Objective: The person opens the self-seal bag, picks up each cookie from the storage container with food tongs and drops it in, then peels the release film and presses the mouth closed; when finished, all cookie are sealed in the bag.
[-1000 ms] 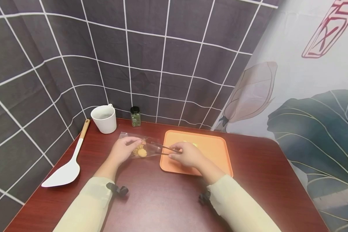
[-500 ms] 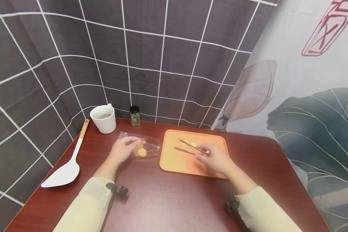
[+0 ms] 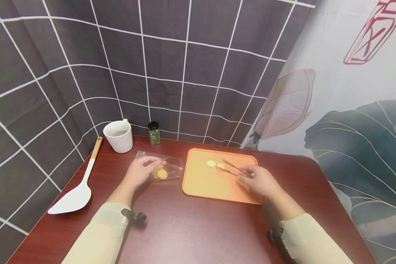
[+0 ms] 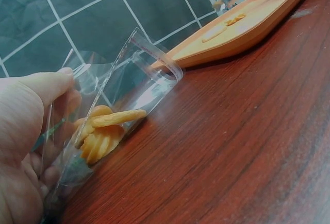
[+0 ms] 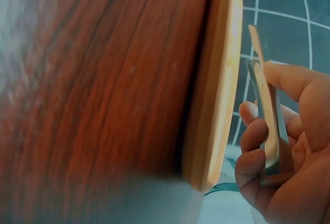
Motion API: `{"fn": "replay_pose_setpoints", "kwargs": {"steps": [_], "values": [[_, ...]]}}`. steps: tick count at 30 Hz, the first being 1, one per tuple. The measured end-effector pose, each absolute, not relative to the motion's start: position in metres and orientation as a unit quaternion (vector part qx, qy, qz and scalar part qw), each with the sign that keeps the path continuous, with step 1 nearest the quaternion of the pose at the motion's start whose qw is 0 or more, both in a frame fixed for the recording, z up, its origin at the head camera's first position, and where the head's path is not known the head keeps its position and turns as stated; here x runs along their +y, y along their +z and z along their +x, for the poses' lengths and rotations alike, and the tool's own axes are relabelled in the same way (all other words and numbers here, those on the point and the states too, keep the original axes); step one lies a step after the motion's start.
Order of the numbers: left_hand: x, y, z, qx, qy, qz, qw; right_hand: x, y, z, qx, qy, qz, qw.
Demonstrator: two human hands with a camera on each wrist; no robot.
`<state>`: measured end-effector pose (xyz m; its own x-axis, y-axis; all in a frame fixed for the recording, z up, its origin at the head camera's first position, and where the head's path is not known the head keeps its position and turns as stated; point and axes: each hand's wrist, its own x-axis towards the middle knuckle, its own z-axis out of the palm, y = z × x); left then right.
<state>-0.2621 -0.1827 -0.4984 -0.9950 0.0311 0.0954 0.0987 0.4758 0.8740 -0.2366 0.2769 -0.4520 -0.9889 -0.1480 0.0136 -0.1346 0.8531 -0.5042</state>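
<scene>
My left hand (image 3: 140, 170) pinches a clear plastic bag (image 3: 175, 167) between thumb and fingers, at the left of the table's middle. Inside the bag lie several golden cookies (image 4: 103, 149), some ridged; its mouth faces the tray. In my right hand (image 3: 259, 179) are slim metal tongs (image 5: 270, 105) with serrated tips, gripped by thumb and fingers. The arms of the tongs stand apart above the orange tray (image 3: 214, 189). Two cookies are on that tray: a smooth pale one (image 3: 211, 163) and another (image 3: 220, 166) right beside the tongs' tips.
Along the back of the table stand a white mug (image 3: 118, 137) and a green spice jar (image 3: 154, 134) with a black lid. A white spatula (image 3: 73, 197) with a wooden handle lies at the left edge. Behind the table hangs a dark grid-patterned curtain (image 3: 166, 73).
From beside the bag, my right hand has moved right with the tongs to above the tray's right part. Both cookies on the tray now show fully. The left hand keeps its place on the bag.
</scene>
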Motion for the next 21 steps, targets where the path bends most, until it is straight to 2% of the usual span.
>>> {"fn": "replay_pose_setpoints", "kwargs": {"steps": [9, 21], "values": [[-0.1816, -0.4972, -0.2613, -0.851, -0.522, -0.043, 0.026, 0.2769, -0.4583, -0.2434, 0.963, -0.261, -0.052, 0.038], [-0.1813, -0.4971, -0.2602, -0.856, -0.514, -0.039, 0.026, 0.2768, -0.4598, -0.2407, 0.962, -0.262, -0.055, 0.045]]}}
